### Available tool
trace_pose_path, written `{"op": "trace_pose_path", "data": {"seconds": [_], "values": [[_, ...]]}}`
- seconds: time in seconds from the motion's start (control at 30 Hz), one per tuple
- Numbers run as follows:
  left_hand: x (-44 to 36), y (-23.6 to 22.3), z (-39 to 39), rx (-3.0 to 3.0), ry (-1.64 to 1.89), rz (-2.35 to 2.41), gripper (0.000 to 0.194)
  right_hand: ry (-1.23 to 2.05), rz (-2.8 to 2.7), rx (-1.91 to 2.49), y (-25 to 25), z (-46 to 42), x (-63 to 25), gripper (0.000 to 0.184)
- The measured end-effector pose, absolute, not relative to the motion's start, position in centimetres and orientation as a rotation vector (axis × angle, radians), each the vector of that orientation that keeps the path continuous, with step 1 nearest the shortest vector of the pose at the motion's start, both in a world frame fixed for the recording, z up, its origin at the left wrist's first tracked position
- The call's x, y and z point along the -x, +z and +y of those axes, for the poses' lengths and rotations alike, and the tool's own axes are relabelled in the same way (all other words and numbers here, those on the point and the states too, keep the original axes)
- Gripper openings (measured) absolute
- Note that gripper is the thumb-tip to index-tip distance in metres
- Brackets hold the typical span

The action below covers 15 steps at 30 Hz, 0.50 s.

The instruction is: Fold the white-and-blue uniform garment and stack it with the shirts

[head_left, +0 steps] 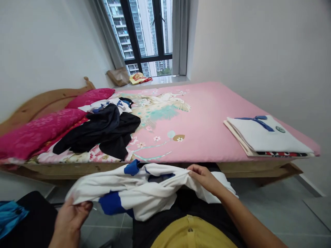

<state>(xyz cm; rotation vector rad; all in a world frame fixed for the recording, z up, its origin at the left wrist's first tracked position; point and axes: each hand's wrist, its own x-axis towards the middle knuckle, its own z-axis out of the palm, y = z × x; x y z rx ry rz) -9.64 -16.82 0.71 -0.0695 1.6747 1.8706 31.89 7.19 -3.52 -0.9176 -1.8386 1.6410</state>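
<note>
A crumpled white garment with blue trim (144, 189) stretches between my two hands, just in front of the bed's near edge. My left hand (69, 217) is closed on its left end, low at the bottom left. My right hand (204, 177) pinches the cloth near its upper right part. On the bed's left side lies a pile of dark and white clothes (103, 132). A neat stack of folded clothes (266, 137), white with a blue ribbon on top, rests on the bed's right side.
The bed (201, 120) has a pink flowered sheet, two magenta pillows (38, 129) and a wooden headboard at the left. A paper bag (119, 75) and a yellow packet (138, 78) lie on the window sill. Grey tiled floor spreads to the right.
</note>
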Motion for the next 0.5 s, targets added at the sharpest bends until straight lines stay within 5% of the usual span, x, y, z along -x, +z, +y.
{"op": "trace_pose_path", "data": {"seconds": [0.13,0.27,0.5], "values": [[7.8,-5.2,-16.3,0.367,1.685,1.884,0.017,1.633,-1.903,0.968,-4.1,4.9,-33.7,0.031],[3.5,-5.1,-14.0,-0.298,1.624,2.279,0.038,1.603,-1.843,0.997,-5.4,3.8,-33.4,0.031],[-8.2,-2.1,-6.3,-1.562,0.579,1.935,0.041,1.696,-1.738,0.93,-4.0,1.8,-32.5,0.026]]}}
